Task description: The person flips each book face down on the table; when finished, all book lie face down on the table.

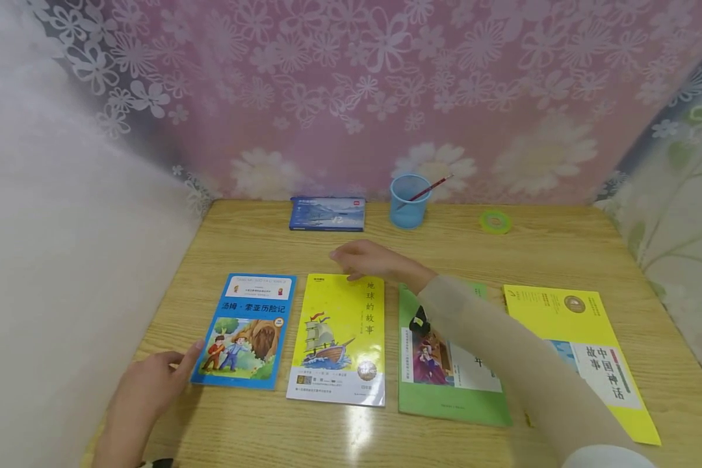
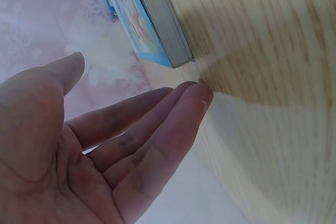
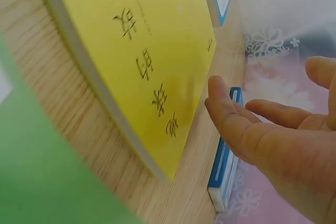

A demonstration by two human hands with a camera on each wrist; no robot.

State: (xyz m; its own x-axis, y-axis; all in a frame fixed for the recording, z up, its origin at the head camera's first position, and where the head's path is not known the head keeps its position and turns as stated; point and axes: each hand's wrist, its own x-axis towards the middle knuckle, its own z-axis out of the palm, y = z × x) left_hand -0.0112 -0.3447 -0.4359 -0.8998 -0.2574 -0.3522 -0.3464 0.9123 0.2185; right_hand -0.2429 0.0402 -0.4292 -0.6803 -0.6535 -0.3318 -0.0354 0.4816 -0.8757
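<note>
Four books lay in a row on the bench (image 1: pixel 456 234). Nearest the left hand (image 1: pixel 146 383) was the blue book (image 1: pixel 246 331), and the fingers (image 2: pixel 178 114) were flat and loose, just touching its bottom corner, holding nothing. That arm came in low from the near edge. The right hand (image 1: pixel 368 260) reached across the green book (image 1: pixel 444 377) to the top edge of the yellow book (image 1: pixel 342 338). Its fingers (image 3: pixel 231 119) were straight and apart, gripping nothing. To move these books well, I think each hand should press flat and slide slowly, so the edges stay lined up.
</note>
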